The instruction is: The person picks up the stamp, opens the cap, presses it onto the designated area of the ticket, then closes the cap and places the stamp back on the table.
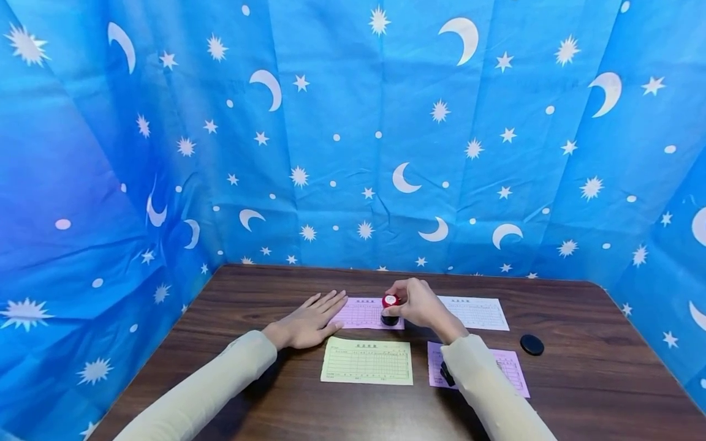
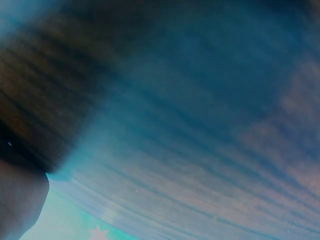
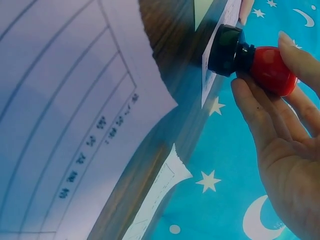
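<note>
My right hand point(image 1: 423, 304) pinches the red handle of a stamp point(image 1: 391, 301) between thumb and fingers. The stamp stands upright, its black base at the right end of a pink printed form point(image 1: 361, 312). In the right wrist view the stamp point(image 3: 272, 70) shows its red knob, narrow neck and wide black base against the paper. Flat on the table, with fingers stretched out, my left hand point(image 1: 309, 321) rests at the left edge of that same form. The left wrist view is mostly blurred tabletop point(image 2: 35, 85), with a bit of the hand point(image 2: 20, 200) in its lower left corner.
A yellow form point(image 1: 366, 361) lies nearer the front. Beyond the right hand is a white form point(image 1: 477, 313). A second pink form point(image 1: 512, 370) lies partly under the right sleeve, a black object point(image 1: 447, 373) on it. A round black disc point(image 1: 532, 345) sits farther right.
</note>
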